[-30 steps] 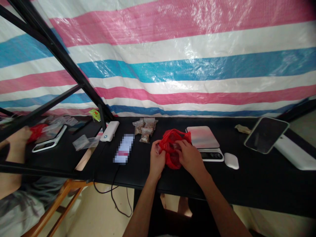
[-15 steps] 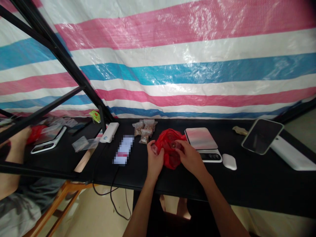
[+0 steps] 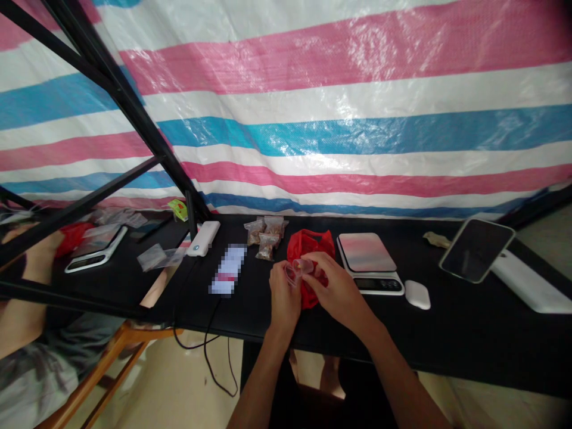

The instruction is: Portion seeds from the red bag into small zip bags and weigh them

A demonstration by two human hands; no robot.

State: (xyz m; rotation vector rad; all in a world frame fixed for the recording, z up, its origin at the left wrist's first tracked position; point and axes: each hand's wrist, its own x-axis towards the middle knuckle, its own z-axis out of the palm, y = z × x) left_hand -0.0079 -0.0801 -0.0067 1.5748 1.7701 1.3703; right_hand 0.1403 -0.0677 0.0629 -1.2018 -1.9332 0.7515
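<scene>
My left hand (image 3: pixel 285 295) is closed on a small clear plastic bag (image 3: pixel 291 274), its mouth turned toward my other hand. Between the fingers of my right hand (image 3: pixel 333 283) is a small translucent cup (image 3: pixel 305 266), tilted sideways against the bag's mouth. What the cup contains is too small to make out. Beneath and behind both hands lies a red plastic bag (image 3: pixel 308 241), partly covered by them. Just right of it stands a kitchen scale (image 3: pixel 367 253). Several small filled clear bags (image 3: pixel 267 245) lie behind and to the left.
A phone (image 3: pixel 229 268) and a white power bank (image 3: pixel 204 238) lie left on the black table (image 3: pixel 447 333). An earbud case (image 3: pixel 417 294) and a propped phone (image 3: pixel 477 250) are at right. Beyond the black frame (image 3: pixel 134 113), another person's arm (image 3: pixel 33 280) is near a second scale (image 3: pixel 96 250).
My right hand has lifted the translucent cup out of the red bag and brought it left to the clear bag in my left hand. The red bag stays on the table.
</scene>
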